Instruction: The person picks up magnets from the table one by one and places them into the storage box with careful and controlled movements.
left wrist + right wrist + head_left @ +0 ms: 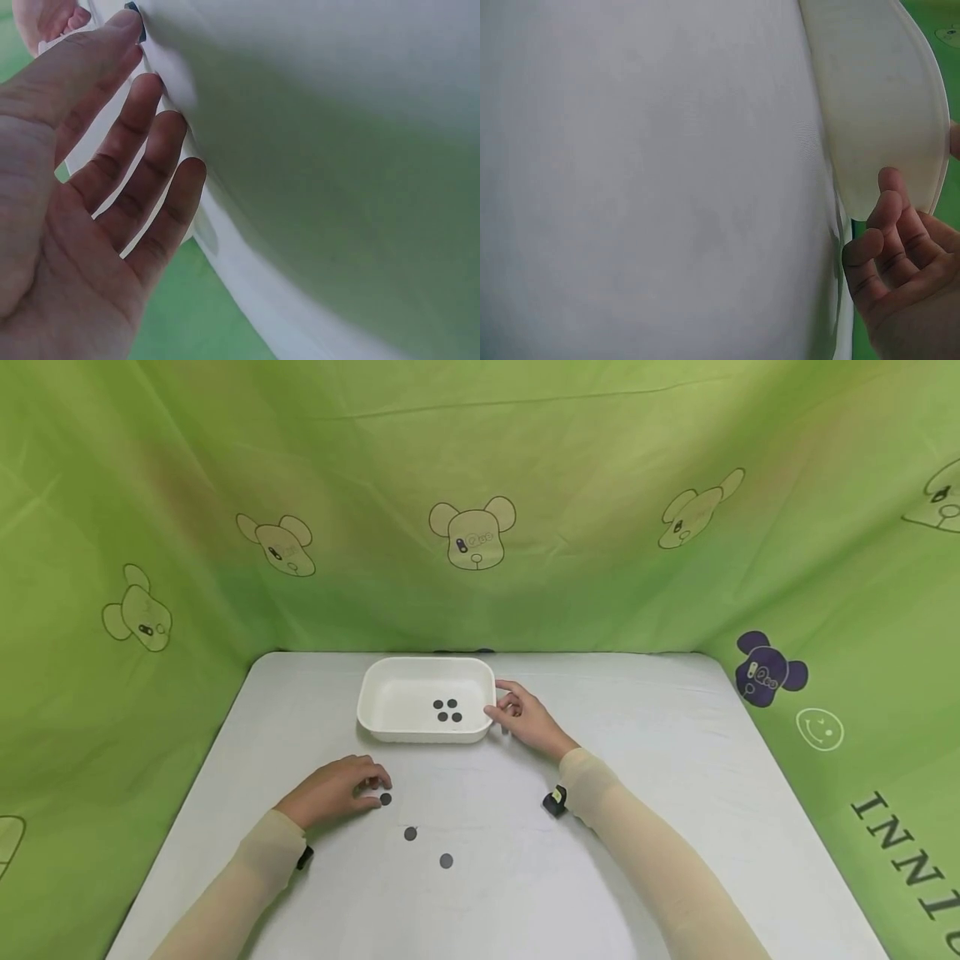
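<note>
A white rectangular tray [401, 736] stands toward the far edge of the table, with several small black discs [442, 717] on its floor, toward the right. My right hand [528, 720] holds the tray's right end, the thumb over the rim and other fingers along the outer wall. In the right wrist view, curled fingers [891, 217] lie by the tray's side [881, 97]. Nearer and to the left, my left hand [337, 789] pinches one black disc [386, 799] between thumb and forefinger, low over the table. The left wrist view shows that disc [136, 21] edge-on at the thumb tip.
Two more black discs, one [410, 833] and another [446, 861] closer to me, lie on the white-covered table [525, 877]. Green cloth [360, 593] printed with bear heads hangs around the table's back and sides.
</note>
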### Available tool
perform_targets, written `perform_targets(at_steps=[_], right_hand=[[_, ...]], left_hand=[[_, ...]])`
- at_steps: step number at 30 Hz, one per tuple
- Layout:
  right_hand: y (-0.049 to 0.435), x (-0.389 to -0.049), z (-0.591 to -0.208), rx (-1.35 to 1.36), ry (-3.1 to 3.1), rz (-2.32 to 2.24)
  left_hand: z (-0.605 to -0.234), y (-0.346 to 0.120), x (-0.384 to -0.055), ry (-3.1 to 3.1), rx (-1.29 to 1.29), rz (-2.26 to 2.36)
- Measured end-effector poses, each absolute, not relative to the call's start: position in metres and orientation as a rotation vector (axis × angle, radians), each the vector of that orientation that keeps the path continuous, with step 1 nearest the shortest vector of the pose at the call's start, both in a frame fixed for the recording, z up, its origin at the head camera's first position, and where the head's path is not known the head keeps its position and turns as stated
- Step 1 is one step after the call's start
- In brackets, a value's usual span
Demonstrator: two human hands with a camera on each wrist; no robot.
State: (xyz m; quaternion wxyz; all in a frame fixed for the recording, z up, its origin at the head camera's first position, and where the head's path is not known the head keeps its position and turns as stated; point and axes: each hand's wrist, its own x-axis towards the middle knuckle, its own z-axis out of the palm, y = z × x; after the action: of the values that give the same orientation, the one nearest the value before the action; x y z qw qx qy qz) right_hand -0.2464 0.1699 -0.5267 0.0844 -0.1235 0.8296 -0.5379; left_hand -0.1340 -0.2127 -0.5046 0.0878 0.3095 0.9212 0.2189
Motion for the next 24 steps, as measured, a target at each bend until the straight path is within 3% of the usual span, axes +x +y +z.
perform_targets(at_steps=[24], right_hand=[[0.1685, -0.2455, -0.5241, -0.373, 2.473, -1.601]], left_hand=[[-0.5075, -0.2119, -0.1346, 2.743, 0.949, 0.663]])
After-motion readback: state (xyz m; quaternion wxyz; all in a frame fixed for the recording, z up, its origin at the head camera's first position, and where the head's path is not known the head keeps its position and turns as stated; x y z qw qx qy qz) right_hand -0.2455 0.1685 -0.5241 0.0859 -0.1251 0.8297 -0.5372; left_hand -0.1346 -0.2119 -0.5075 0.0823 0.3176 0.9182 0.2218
